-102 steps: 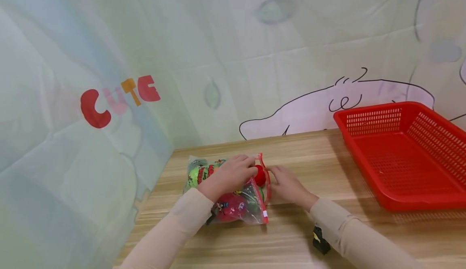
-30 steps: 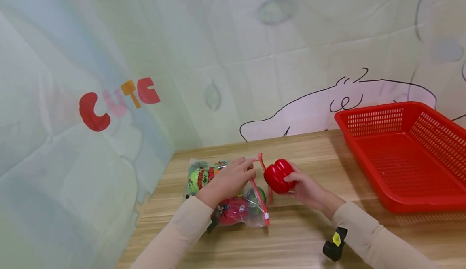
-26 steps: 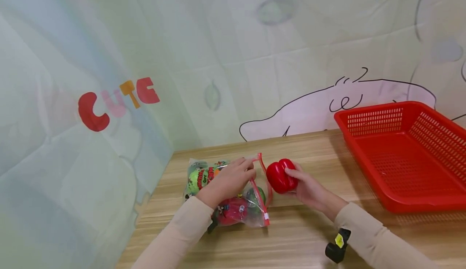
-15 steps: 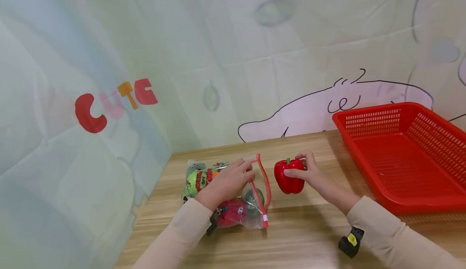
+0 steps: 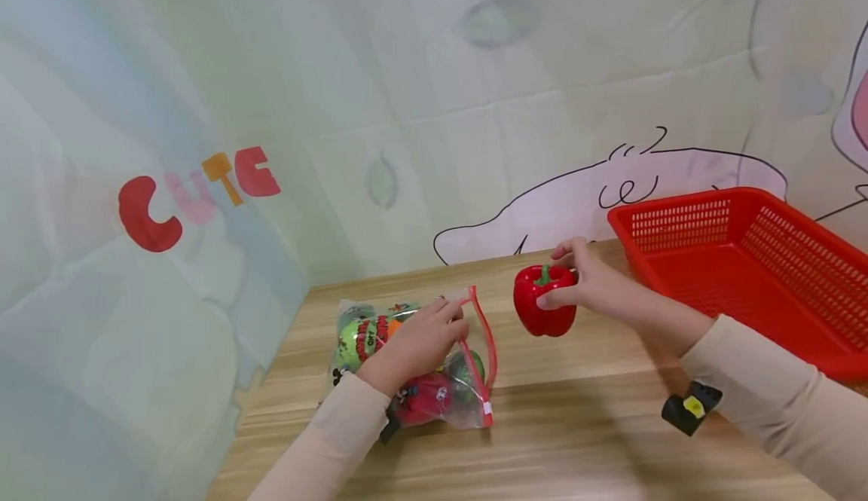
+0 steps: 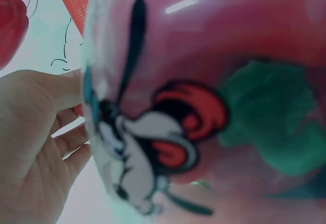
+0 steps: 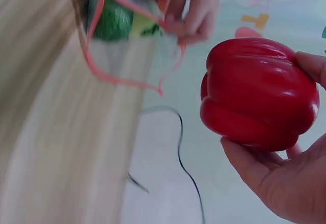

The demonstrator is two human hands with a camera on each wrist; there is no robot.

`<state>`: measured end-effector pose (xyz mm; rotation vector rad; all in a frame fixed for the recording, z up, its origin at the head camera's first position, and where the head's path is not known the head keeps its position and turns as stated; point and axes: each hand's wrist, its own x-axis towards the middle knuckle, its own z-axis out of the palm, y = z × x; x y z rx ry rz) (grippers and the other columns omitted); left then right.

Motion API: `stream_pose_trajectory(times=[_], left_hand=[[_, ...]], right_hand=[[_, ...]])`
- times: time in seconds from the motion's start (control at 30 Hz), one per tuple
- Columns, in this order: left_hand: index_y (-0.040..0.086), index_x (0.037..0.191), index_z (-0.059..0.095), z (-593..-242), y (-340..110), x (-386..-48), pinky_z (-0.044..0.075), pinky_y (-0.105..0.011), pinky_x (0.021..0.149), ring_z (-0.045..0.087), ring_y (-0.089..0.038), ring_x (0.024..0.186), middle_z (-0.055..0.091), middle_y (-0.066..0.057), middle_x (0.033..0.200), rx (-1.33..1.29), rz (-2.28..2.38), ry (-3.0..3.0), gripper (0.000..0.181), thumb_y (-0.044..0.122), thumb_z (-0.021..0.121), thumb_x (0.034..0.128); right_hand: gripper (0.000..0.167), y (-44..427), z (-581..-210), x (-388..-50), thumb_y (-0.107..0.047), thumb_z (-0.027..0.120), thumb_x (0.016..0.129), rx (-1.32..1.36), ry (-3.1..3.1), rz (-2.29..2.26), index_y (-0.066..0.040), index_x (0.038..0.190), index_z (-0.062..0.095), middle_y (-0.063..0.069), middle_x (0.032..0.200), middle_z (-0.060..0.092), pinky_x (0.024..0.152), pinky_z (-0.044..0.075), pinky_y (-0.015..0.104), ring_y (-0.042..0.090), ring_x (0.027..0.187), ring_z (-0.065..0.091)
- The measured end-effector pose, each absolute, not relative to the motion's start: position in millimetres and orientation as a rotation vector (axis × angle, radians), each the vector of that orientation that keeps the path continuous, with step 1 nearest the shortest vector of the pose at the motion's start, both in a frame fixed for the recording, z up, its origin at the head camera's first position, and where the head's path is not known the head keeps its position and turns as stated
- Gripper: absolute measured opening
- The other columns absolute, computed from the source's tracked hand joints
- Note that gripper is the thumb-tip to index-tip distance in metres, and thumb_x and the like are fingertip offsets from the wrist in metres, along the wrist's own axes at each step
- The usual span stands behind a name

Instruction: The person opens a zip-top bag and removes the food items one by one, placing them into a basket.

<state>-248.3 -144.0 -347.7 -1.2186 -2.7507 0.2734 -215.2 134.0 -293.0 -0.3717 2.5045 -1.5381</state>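
Note:
A glossy red bell pepper (image 5: 545, 301) with a green stem hangs above the table in my right hand (image 5: 597, 282), thumb on its near side and fingers behind. The right wrist view shows the same bell pepper (image 7: 260, 94) gripped between thumb and fingers. My left hand (image 5: 417, 343) pinches the upper edge of a clear zip bag (image 5: 468, 392) with a red zipper strip, its mouth standing open toward the right. Inside the bag are a round green item (image 5: 471, 369), a pinkish-red item (image 5: 423, 403) and a light green one, partly hidden by the hand and the printed film.
A red perforated plastic basket (image 5: 746, 282) stands on the right of the wooden table (image 5: 542, 426), close to my right forearm. Behind the table hangs a printed cloth (image 5: 407, 109). Black devices sit at both wrists.
My right hand reached into the bag mouth, drew out the red bell pepper, turned it stem-up and lifted it right toward the basket. The left hand stays on the bag edge.

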Motion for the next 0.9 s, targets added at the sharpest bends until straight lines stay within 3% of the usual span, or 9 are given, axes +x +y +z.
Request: stream_pose_trajectory(times=[0.2,0.4,0.63,0.9], left_hand=[[0.020,0.099,0.063,-345.0,-145.2,-249.0,0.048,-0.026,0.089,0.047,-0.014,0.102,0.053,0.002,0.108,-1.214,0.228,-2.760,0.017,0.015,0.067,0.0833],[0.021,0.099,0.063,-345.8,-146.5,-249.8,0.048,-0.027,0.091,0.048,-0.015,0.107,0.053,0.002,0.111,-1.209,0.215,-2.782,0.018,0.015,0.068,0.0824],[0.020,0.097,0.063,-347.0,-147.4,-249.9,0.047,-0.029,0.094,0.048,-0.017,0.111,0.053,0.001,0.111,-1.213,0.195,-2.767,0.015,0.014,0.066,0.0838],[0.020,0.097,0.062,-348.0,-149.8,-250.6,0.048,-0.030,0.092,0.048,-0.017,0.110,0.052,0.002,0.109,-1.191,0.162,-2.794,0.016,0.016,0.067,0.0834]], right_hand=[[0.088,161.5,-271.6,-223.8,-0.020,0.077,0.068,-0.416,2.622,-1.368,-0.009,0.135,0.020,0.020,0.130,0.038,0.076,0.055,0.041,0.039,0.118,0.040],[0.080,181.1,-263.9,-231.8,-0.023,0.074,0.072,-0.420,2.732,-1.164,-0.011,0.137,0.031,0.019,0.125,0.045,0.073,0.055,0.040,0.038,0.115,0.042],[0.072,203.8,-261.7,-235.3,-0.024,0.075,0.070,-0.412,2.784,-1.063,-0.009,0.130,0.039,0.018,0.122,0.046,0.070,0.055,0.039,0.038,0.112,0.043],[0.082,229.2,-260.3,-238.4,-0.028,0.079,0.066,-0.339,2.856,-0.964,-0.004,0.130,0.035,0.023,0.123,0.045,0.067,0.056,0.039,0.042,0.110,0.044]])
